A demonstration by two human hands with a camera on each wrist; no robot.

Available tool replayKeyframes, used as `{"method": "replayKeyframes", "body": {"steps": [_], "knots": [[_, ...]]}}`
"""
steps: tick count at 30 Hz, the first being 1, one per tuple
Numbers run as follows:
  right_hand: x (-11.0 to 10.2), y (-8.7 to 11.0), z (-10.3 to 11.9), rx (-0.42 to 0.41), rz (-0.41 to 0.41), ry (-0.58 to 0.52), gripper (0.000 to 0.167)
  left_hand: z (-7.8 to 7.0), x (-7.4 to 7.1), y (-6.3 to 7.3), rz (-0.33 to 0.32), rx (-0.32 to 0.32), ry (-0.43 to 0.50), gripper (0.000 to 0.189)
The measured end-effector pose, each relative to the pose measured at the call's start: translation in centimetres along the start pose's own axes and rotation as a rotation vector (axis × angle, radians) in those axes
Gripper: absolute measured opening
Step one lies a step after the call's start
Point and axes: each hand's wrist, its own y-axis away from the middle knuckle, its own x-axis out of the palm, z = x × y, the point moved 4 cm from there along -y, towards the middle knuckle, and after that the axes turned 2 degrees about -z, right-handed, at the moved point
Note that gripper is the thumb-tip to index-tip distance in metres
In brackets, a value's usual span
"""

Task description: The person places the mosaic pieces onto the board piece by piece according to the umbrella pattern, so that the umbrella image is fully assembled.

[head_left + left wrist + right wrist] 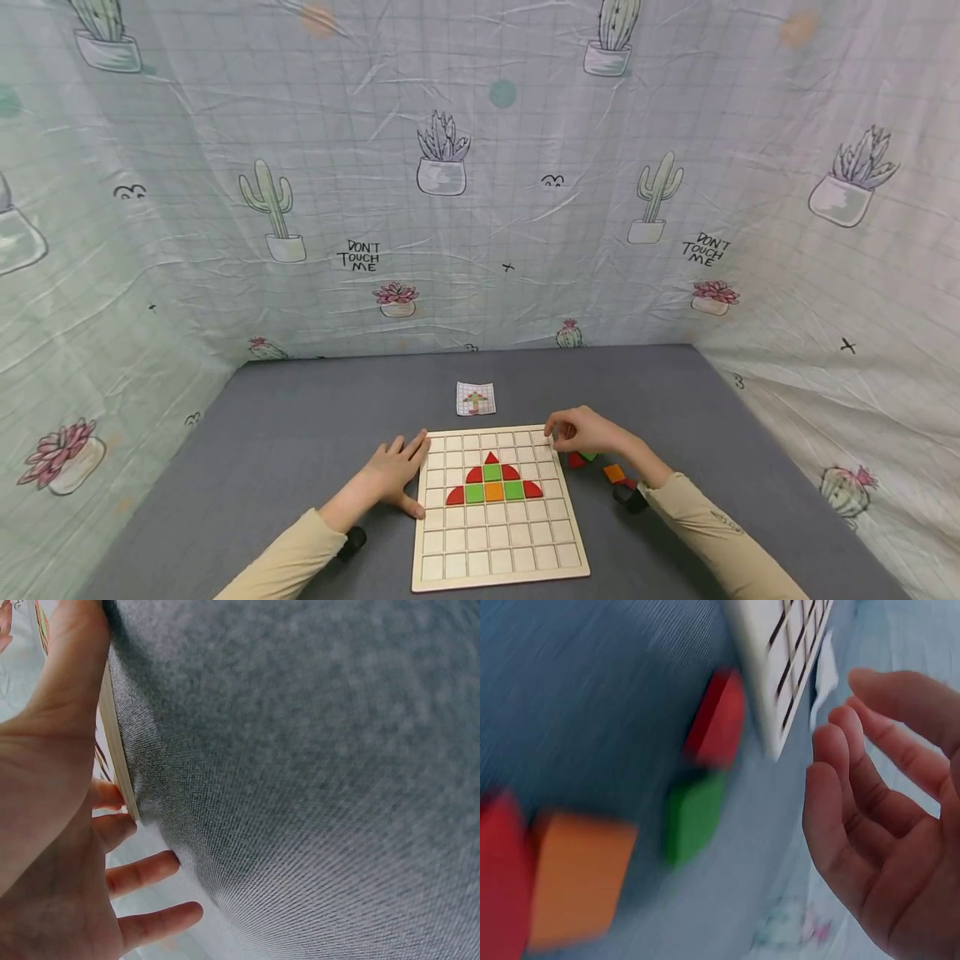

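A wooden grid board [450,542] lies on the table, with red, green and orange pieces set in its upper rows, among them an orange square [494,492] and a red triangle [491,458]. My left hand [392,473] rests at the board's left edge, fingers spread and thumb against the side. In the left wrist view its fingers [146,874] are straight. Over the board's top right corner hovers my right hand [588,431], fingers loosely bent. Nothing shows between the thumb and fingers in the right wrist view.
Right of the board lie loose pieces: a green one [694,817], a red one [718,720] and an orange one [581,881], with another red piece [502,877] beside it. A small pattern card [476,399] lies beyond the board. Printed curtains [480,217] surround the grey table [337,408].
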Motion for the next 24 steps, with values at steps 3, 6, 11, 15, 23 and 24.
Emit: {"method": "replayKeyframes", "body": {"steps": [3, 6, 11, 15, 23, 24], "knots": [[-0.7, 1.3, -1.5, 0.014, 0.025, -0.022, 0.02, 0.0, 0.0, 0.0, 0.003, -0.002, 0.0, 0.113], [-1.3, 2.4, -2.8, 0.03, 0.051, -0.042, 0.022, 0.0, 0.0, 0.0, -0.002, -0.002, 0.012, 0.113], [-1.8, 3.9, -4.3, 0.063, 0.076, -0.065, 0.023, 0.0, 0.0, 0.0, -0.01, 0.002, 0.022, 0.113], [-1.8, 4.5, -5.0, 0.082, 0.113, -0.095, 0.027, 0.0, 0.0, 0.0, -0.004, -0.001, 0.014, 0.113], [-1.5, 4.5, -5.9, 0.09, 0.139, -0.122, 0.031, -0.1, -0.3, 0.2, -0.013, 0.003, 0.024, 0.113], [-1.4, 4.5, -5.9, 0.092, 0.137, -0.122, 0.031, -0.1, -0.3, 0.2, -0.014, 0.002, 0.022, 0.112]]}}
